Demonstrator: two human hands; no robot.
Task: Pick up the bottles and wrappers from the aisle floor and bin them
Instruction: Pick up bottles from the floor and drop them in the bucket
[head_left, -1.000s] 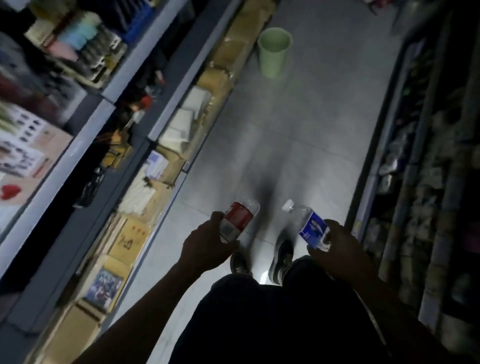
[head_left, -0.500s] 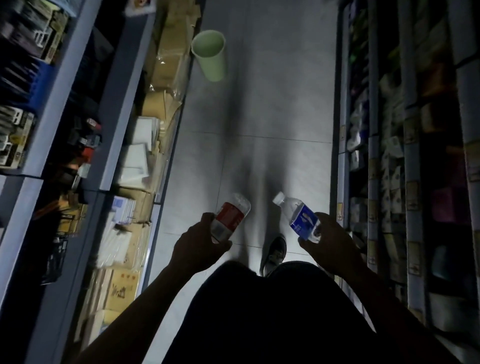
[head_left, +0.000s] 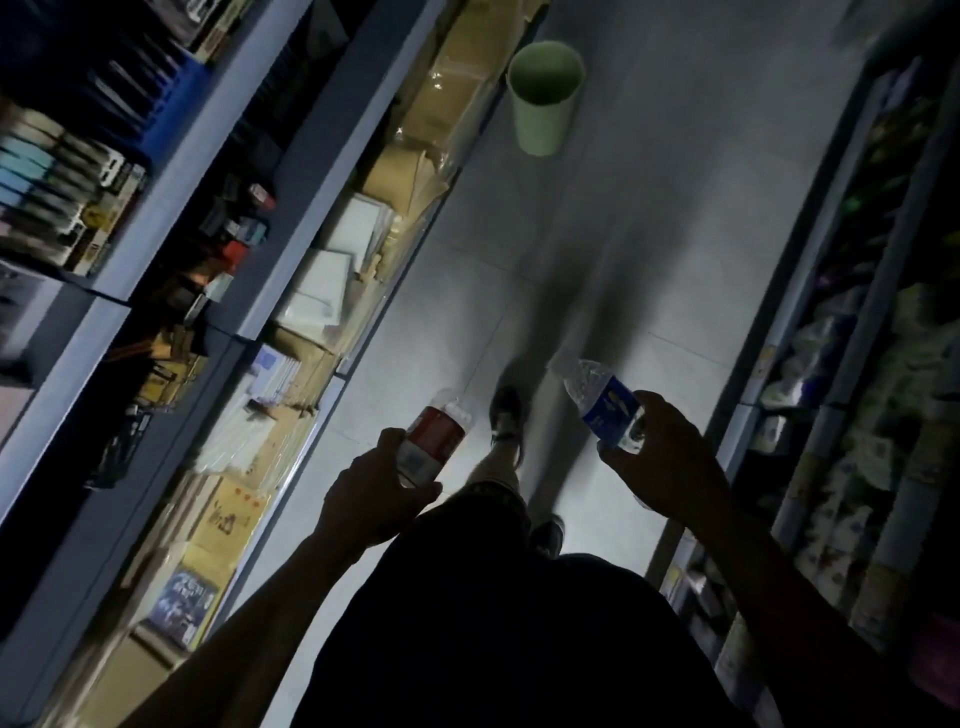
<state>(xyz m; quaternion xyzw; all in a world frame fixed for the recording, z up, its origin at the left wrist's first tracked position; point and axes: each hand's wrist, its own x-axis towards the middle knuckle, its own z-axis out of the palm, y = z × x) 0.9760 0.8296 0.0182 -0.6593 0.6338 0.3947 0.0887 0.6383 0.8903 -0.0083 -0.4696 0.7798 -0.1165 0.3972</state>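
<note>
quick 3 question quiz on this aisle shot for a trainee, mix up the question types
1. True or false: the left hand holds the blue-labelled bottle.
2. Multiple choice: where does the green bin stand? A) on a shelf B) on the aisle floor, ahead of the person, near the left shelving C) in the right hand
3. Fill in: the label on the bottle in the left grip is mostly ____.

Key:
1. False. The left hand holds the red-labelled bottle; the blue one is in the right hand.
2. B
3. red
</note>
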